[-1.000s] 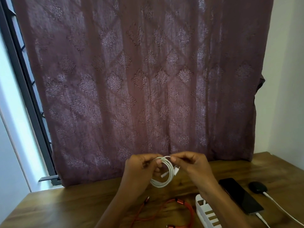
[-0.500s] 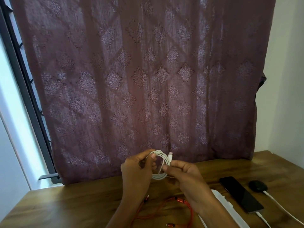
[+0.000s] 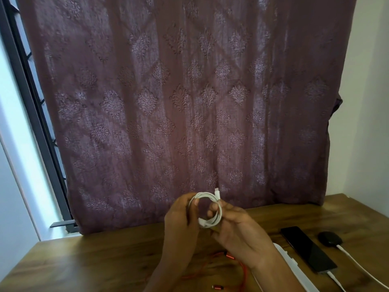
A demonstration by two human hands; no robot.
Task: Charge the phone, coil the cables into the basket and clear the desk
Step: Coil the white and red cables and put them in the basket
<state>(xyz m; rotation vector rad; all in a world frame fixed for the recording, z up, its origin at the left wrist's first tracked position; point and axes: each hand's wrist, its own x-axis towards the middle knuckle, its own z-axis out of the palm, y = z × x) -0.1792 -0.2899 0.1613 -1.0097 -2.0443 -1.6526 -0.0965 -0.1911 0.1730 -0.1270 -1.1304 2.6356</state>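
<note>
Coiled white cable (image 3: 219, 216) held above the wooden desk (image 3: 105, 260).
Left hand (image 3: 181, 218) pinches the coil's upper edge, right hand (image 3: 237, 230) grips its lower side; the plugged-in phone (image 3: 307, 249) lies at right.

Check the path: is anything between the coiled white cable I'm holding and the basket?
Nothing visible blocks it. Left hand and right hand hold the white cable coil above the desk; the basket sits lower right, partly hidden by the right forearm. The red cable lies left of it, the phone right. Its inside is hidden.
</note>
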